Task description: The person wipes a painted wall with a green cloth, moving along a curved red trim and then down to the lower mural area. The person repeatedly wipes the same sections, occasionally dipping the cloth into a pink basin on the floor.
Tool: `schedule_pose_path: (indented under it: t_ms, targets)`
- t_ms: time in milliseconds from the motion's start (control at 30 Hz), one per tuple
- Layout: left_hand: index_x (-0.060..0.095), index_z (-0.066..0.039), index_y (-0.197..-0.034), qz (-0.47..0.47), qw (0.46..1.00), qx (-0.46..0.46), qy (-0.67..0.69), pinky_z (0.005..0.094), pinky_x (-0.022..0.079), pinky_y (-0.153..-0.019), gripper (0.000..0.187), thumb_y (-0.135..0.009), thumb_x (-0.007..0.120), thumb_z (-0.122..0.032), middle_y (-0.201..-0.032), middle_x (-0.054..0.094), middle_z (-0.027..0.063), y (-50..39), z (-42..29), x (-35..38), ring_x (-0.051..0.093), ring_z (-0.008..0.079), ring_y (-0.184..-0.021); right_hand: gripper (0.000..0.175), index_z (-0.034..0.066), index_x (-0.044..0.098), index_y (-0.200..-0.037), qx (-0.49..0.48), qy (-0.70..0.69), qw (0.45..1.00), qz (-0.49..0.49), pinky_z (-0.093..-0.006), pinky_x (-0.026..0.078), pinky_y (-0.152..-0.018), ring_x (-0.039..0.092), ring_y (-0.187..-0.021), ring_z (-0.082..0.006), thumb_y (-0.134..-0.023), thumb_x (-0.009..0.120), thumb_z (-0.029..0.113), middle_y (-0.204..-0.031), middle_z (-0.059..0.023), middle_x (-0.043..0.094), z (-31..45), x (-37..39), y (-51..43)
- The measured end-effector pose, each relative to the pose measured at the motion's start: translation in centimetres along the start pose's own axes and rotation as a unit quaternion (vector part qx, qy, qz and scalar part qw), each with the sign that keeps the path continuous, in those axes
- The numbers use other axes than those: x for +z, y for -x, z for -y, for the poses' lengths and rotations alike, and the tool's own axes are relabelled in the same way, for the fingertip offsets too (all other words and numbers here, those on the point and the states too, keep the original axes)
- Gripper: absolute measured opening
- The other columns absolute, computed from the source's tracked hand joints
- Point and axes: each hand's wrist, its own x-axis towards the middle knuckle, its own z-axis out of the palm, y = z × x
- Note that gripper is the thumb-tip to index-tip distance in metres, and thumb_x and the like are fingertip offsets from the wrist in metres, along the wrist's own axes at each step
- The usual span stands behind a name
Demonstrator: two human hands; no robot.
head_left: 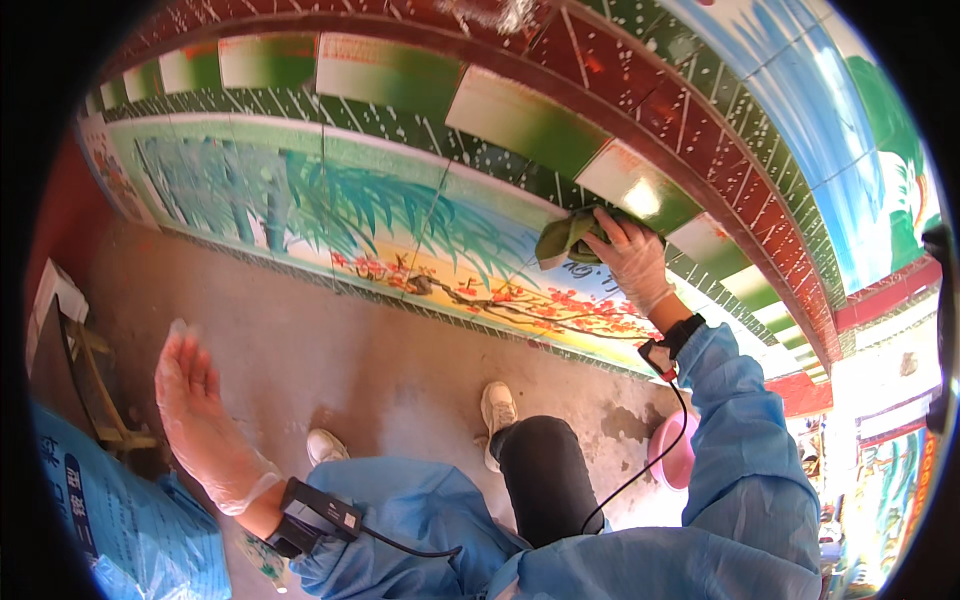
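Observation:
My right hand [630, 259], in a clear plastic glove, presses a folded green cloth [564, 238] against a painted tile panel [375, 217]. The cloth lies over the panel's upper border, beside some dark brush writing. Bamboo leaves and red blossom branches are painted across the panel. Away to the left, my left hand [196, 412] hangs in the air above the floor, also gloved. Its fingers are extended and slightly blurred, and nothing is in it. Both wrists wear black straps with small devices and cables.
A pink basin [675, 450] stands on the concrete floor [262, 337] at the right, near a wet patch. At lower left is a blue printed plastic sack [142, 517], with a wooden frame [101, 382] behind it. A dark red tiled ledge [600, 71] curves above the panel.

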Motion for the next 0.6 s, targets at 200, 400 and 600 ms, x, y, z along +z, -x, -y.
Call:
schedule_pose_path:
  t_ms: [200, 400, 600]
  targets:
    - [0.060, -0.003, -0.131, 0.001, 0.999, -0.025, 0.035, 0.0300, 0.039, -0.106, 0.040, -0.103, 0.049, -0.028, -0.130, 0.063, 0.0099, -0.4, -0.3, -0.7, 0.057, 0.0171, -0.120, 0.034, 0.0186, 0.067, -0.103, 0.138, 0.001, 0.990, -0.010, -0.0426, 0.052, -0.079, 0.059, -0.099, -0.0286, -0.072, 0.066, 0.006, -0.124, -0.0065, 0.055, 0.4, -0.4, 1.2]
    - [0.062, -0.002, -0.127, -0.026, 0.999, -0.017, 0.045, 0.0299, 0.041, -0.100, 0.039, -0.101, 0.053, -0.029, -0.119, 0.065, 0.0083, -0.1, -1.0, -1.1, 0.059, 0.0154, -0.109, 0.033, 0.0140, 0.064, -0.103, 0.147, -0.054, 0.987, -0.029, -0.0424, 0.053, -0.076, 0.060, -0.101, -0.0320, -0.072, 0.063, 0.003, -0.124, -0.0097, 0.057, 2.1, 0.3, -2.7]
    - [0.062, -0.003, -0.127, -0.039, 0.997, -0.027, 0.053, 0.0302, 0.040, -0.099, 0.038, -0.101, 0.053, -0.030, -0.119, 0.065, 0.0081, -0.5, -1.5, -0.9, 0.059, 0.0149, -0.107, 0.030, 0.0138, 0.065, -0.101, 0.098, -0.098, 0.986, -0.088, -0.0417, 0.053, -0.075, 0.060, -0.101, -0.0307, -0.073, 0.062, 0.003, -0.124, -0.0071, 0.059, 5.2, 1.9, -11.6]
